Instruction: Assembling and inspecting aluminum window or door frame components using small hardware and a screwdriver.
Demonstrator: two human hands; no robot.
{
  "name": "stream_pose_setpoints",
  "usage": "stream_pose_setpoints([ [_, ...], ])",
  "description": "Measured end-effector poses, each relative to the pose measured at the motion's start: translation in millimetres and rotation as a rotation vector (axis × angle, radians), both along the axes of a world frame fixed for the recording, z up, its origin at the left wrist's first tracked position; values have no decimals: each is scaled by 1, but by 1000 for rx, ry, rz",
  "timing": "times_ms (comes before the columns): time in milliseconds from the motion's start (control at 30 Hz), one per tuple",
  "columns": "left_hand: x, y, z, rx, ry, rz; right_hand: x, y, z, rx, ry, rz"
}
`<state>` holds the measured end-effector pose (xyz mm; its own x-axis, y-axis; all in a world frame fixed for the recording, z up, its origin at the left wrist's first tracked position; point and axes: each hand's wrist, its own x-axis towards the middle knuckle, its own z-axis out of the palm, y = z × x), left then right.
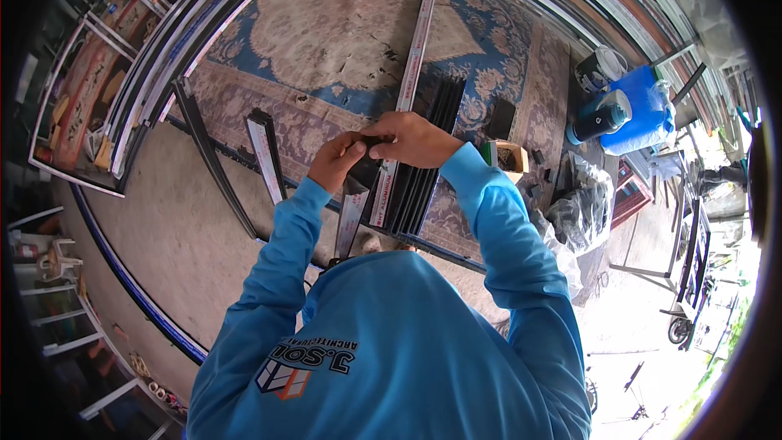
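My left hand (334, 165) and my right hand (414, 140) meet at the middle of the view, fingertips almost touching. Both are closed in a pinch on a small dark piece (368, 166), mostly covered by the fingers; its exact kind does not show. Just below it stands a short dark metal profile (351, 216) with white printed film on one face. I cannot tell whether the piece touches it. Beneath my right hand runs a long film-covered profile (417, 49), beside a bundle of black profiles (425, 187).
A patterned carpet (326, 24) covers the work surface. At the right are an open small box (511, 160), a clear plastic bag (580, 204), a dark flask (599, 118) and a blue jug (639, 106). Another short profile (265, 155) lies left; long profiles (175, 49) are stacked beyond.
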<state>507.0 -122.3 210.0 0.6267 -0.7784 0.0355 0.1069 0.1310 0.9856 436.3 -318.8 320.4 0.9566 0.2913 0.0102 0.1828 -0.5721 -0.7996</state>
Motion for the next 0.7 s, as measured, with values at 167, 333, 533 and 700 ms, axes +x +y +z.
stream_pose_setpoints([
  [167,0,1,1,46,-67,10,-8,3,-2,-5,-61,-36],
  [333,-5,0,12,85,-122,36,-10,-2,-11,-3,-81,-22],
  [533,-7,1,22,136,-112,44,-24,-14,-37,453,145,-136],
  [700,-6,1,22,196,-183,82,-43,0,-42,395,-71,-214],
])
